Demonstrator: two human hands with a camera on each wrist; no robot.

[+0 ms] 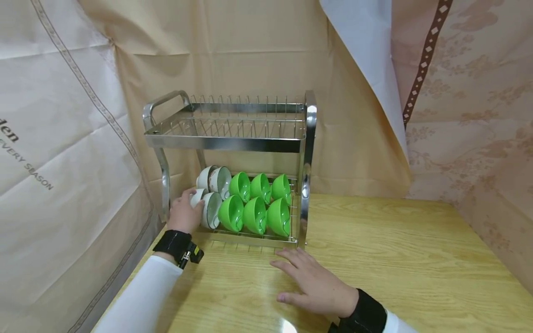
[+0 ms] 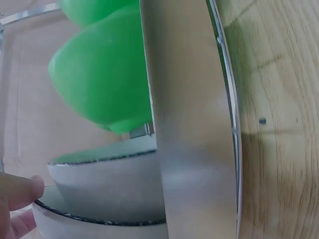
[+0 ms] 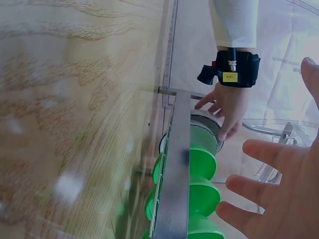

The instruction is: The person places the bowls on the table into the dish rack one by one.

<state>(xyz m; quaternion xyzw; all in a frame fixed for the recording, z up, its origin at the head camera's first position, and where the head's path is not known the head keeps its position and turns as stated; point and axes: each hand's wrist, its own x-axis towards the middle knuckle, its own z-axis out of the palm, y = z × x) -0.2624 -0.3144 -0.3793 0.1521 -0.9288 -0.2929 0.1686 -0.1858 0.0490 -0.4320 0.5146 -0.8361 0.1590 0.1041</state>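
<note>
My left hand [image 1: 184, 214] is at the front left end of the rack's lower tier. Its thumb and fingers pinch the rim of the outermost white bowl [image 2: 84, 228], which stands on edge. Right beside that one stands a second white bowl [image 1: 212, 210], with a dark speckled rim in the left wrist view. Two more white bowls [image 1: 220, 180] with a small pattern stand behind. Over the table before the rack, my right hand [image 1: 316, 282] has its fingers spread and holds nothing.
Several green bowls [image 1: 255, 215] fill the lower tier to the right in two rows. The steel dish rack [image 1: 225, 142] has an upper tier of wire slots. Under it is a wood-grain table [image 1: 374, 249], with hanging cloths [image 1: 258, 55] behind and at the sides.
</note>
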